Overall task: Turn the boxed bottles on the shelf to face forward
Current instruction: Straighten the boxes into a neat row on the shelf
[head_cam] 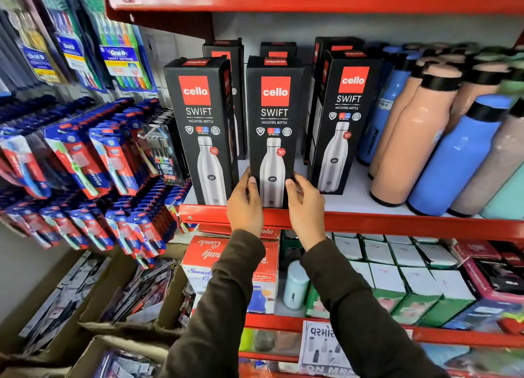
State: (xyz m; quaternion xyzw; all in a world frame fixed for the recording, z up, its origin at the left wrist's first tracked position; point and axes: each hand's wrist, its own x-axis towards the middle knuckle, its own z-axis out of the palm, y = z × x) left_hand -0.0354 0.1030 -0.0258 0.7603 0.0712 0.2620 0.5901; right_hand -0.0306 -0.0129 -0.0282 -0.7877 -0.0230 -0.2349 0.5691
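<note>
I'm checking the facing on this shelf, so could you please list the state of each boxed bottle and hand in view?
Left box: upright, front forward, untouched.
Middle box: upright, front forward, gripped low on both sides.
Right box: upright, angled slightly, front showing.
Back boxes: upright, fronts hidden.
Left hand: on middle box's left edge.
Right hand: on its right edge.
</note>
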